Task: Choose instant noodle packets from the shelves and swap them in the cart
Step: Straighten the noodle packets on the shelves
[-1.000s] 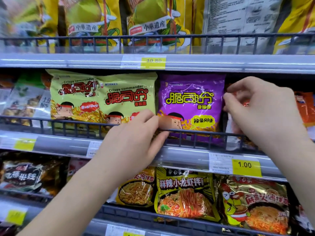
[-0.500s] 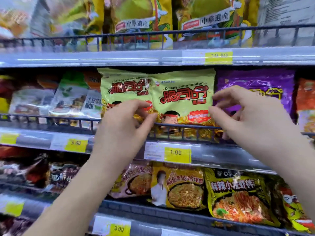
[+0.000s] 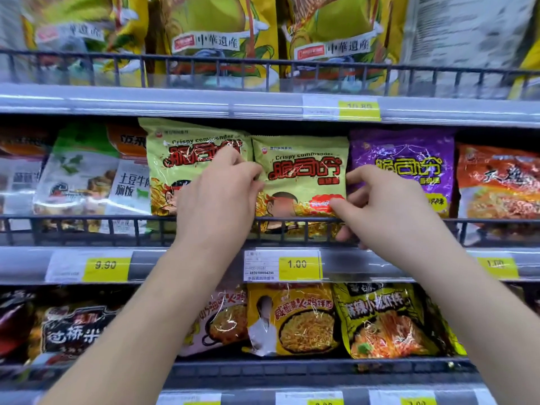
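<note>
On the middle shelf (image 3: 146, 266), behind the wire rail (image 3: 87, 218), a green noodle packet (image 3: 304, 176) stands between a second green packet (image 3: 175, 153) and a purple packet (image 3: 409, 159). Left grip (image 3: 222, 197) curls fingers round its left edge; right grip (image 3: 382, 206) pinches its right edge, thumb on the front.

Glossy crinkled plastic noodle packet (image 3: 301, 176), seemingly painted metal shelf rail (image 3: 87, 219)

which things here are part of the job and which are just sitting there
In the job: right green packet, gripped at its edges by the left hand and right hand.
Just sitting: left green packet, purple packet, orange packet, yellow bags above, packets on the shelf below, price tags.
</note>
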